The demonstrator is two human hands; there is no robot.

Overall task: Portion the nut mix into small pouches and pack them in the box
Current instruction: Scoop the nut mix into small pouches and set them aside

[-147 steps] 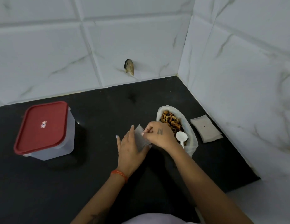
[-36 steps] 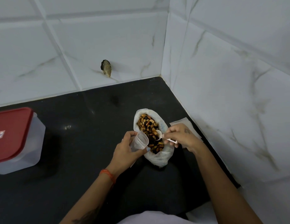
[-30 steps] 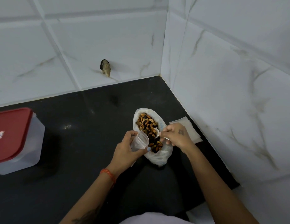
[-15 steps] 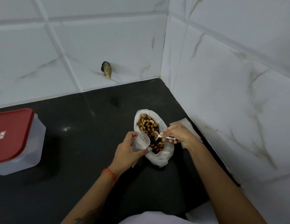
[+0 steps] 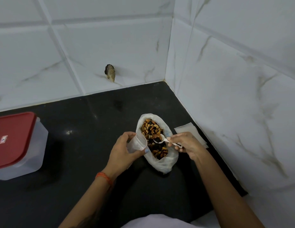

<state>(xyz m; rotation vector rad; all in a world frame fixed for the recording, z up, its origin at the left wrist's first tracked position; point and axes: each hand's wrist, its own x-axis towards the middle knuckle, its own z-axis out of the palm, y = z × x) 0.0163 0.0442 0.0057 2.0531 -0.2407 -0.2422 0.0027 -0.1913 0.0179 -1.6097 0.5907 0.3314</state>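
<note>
- Two hands at work: the left hand point(image 5: 121, 149) grips a small pouch point(image 5: 137, 143), its mouth open toward the spoon point(image 5: 161, 140).
- Right hand point(image 5: 186, 143) pinches the spoon handle; loaded bowl lies just right of the pouch mouth, handle pointing right.
- Nut mix bag point(image 5: 160, 159) sits beneath; red-lidded box point(image 5: 18, 143) stands closed, well apart leftward.

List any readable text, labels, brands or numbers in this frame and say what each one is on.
Small white label on the red lid of the plastic box: dark marks, too blurred to read.
Spoon, pouch, bag of nut mix, wall tiles: no text visible.
</note>
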